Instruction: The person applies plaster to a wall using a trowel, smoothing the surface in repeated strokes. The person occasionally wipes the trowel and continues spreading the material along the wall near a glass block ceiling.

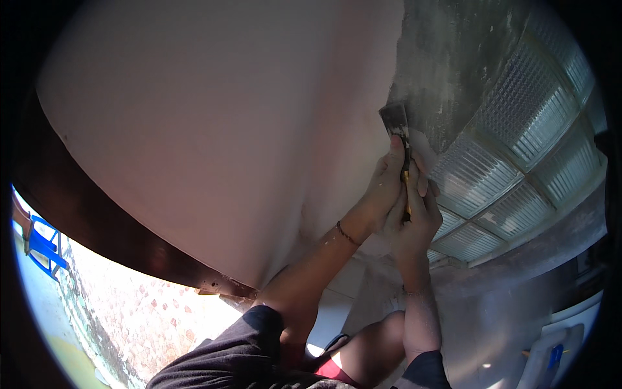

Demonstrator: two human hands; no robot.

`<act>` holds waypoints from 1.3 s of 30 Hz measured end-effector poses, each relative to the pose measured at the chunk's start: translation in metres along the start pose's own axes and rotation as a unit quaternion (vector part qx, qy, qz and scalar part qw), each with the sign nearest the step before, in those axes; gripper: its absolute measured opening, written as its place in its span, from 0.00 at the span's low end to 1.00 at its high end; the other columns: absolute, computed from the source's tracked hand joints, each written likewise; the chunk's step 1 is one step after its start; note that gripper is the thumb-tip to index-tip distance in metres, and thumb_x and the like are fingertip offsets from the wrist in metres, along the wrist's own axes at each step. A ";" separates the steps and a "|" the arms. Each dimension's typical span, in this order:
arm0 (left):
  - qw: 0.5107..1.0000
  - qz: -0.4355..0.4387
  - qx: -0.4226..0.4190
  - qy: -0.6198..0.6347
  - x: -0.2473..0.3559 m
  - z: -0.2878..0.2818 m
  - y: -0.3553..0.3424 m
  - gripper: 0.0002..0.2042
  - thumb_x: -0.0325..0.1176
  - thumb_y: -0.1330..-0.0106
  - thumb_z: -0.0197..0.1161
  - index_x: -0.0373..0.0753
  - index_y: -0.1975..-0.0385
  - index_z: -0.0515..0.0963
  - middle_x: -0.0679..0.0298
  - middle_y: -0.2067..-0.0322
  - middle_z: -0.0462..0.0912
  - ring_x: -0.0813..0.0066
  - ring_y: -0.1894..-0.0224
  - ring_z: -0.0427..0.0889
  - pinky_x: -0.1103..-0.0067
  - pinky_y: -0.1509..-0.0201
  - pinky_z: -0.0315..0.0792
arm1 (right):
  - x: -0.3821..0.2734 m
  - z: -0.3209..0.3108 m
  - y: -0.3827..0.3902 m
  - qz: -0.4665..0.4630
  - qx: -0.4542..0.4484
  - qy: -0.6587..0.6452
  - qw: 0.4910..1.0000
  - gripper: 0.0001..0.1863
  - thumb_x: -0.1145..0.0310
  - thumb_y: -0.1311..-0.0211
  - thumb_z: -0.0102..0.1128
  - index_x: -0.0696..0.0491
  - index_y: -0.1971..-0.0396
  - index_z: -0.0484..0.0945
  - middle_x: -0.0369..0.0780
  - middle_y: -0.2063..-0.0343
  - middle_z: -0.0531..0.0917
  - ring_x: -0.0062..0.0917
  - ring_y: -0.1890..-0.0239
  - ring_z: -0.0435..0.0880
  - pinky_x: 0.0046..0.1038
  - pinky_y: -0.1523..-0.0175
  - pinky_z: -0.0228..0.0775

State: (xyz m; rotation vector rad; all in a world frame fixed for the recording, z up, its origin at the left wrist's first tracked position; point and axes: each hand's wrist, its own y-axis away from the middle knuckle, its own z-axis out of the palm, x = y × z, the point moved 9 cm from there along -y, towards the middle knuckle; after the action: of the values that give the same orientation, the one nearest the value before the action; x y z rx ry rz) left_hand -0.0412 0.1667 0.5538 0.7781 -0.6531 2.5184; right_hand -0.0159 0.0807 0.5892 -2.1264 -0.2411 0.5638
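A putty knife with a wide dark blade and a black and yellow handle stands in both my hands, blade up. The blade lies at the border where a pale pinkish painted wall meets a rough grey patch. My left hand is closed round the upper part of the tool, its thumb at the base of the blade. Below it, my right hand grips the lower handle. Fingers partly hide the handle.
Ribbed glass blocks adjoin the grey patch on the right. A dark brown wooden edge curves along the left, with a blue chair beyond it in bright light. A whitish object with a blue part is at lower right.
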 end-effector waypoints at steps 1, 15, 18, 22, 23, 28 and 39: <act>1.000 -0.004 0.001 0.012 -0.001 -0.001 0.001 0.30 0.64 0.28 0.34 0.40 0.69 0.69 0.62 0.83 0.72 0.62 0.73 0.81 0.69 0.64 0.78 | 0.001 0.002 0.000 0.006 -0.008 -0.009 1.000 0.22 0.77 0.39 0.56 0.59 0.43 0.75 0.52 0.55 0.81 0.43 0.56 0.85 0.35 0.54 0.77; 1.000 0.001 -0.011 -0.019 0.009 0.001 -0.001 0.30 0.64 0.28 0.34 0.40 0.69 0.69 0.63 0.84 0.71 0.61 0.73 0.80 0.70 0.64 0.77 | -0.013 0.003 -0.004 -0.042 -0.003 0.025 0.999 0.25 0.78 0.40 0.52 0.59 0.40 0.71 0.51 0.58 0.78 0.42 0.60 0.83 0.35 0.58 0.77; 1.000 -0.015 0.000 -0.006 0.008 -0.002 0.000 0.31 0.64 0.28 0.34 0.40 0.70 0.69 0.63 0.84 0.71 0.63 0.75 0.79 0.71 0.65 0.77 | -0.016 0.003 -0.005 -0.049 0.003 0.011 0.999 0.25 0.78 0.40 0.53 0.59 0.41 0.71 0.51 0.57 0.78 0.43 0.60 0.83 0.35 0.57 0.77; 0.999 -0.008 0.039 0.007 0.011 -0.011 0.000 0.32 0.65 0.29 0.33 0.39 0.71 0.69 0.63 0.85 0.72 0.68 0.78 0.78 0.72 0.65 0.77 | -0.018 0.016 -0.008 -0.044 -0.033 0.017 0.998 0.25 0.78 0.41 0.54 0.60 0.41 0.72 0.51 0.56 0.79 0.44 0.58 0.83 0.36 0.56 0.78; 0.999 0.011 0.042 0.030 0.015 -0.012 -0.001 0.32 0.65 0.29 0.33 0.39 0.71 0.69 0.63 0.85 0.72 0.68 0.78 0.78 0.72 0.65 0.77 | -0.017 0.014 -0.007 -0.034 -0.034 0.018 0.999 0.25 0.78 0.41 0.54 0.60 0.41 0.72 0.51 0.55 0.79 0.43 0.59 0.84 0.36 0.57 0.79; 1.000 -0.007 0.017 -0.016 0.016 -0.005 -0.002 0.33 0.66 0.30 0.32 0.39 0.72 0.69 0.63 0.85 0.71 0.68 0.76 0.77 0.73 0.63 0.77 | -0.018 0.007 -0.008 -0.018 0.000 -0.004 1.000 0.26 0.79 0.40 0.53 0.58 0.40 0.71 0.51 0.53 0.79 0.42 0.54 0.83 0.34 0.53 0.79; 0.999 -0.041 0.015 0.012 0.017 -0.004 0.001 0.33 0.66 0.29 0.33 0.38 0.73 0.69 0.63 0.85 0.69 0.67 0.76 0.77 0.72 0.64 0.77 | -0.024 0.009 -0.012 -0.045 0.035 -0.033 0.998 0.26 0.78 0.42 0.53 0.58 0.40 0.72 0.50 0.56 0.79 0.43 0.58 0.82 0.36 0.56 0.77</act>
State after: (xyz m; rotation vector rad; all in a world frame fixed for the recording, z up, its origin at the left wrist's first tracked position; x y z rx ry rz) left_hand -0.0564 0.1729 0.5612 0.7686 -0.5649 2.4647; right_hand -0.0407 0.0852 0.6024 -2.0210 -0.3474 0.5827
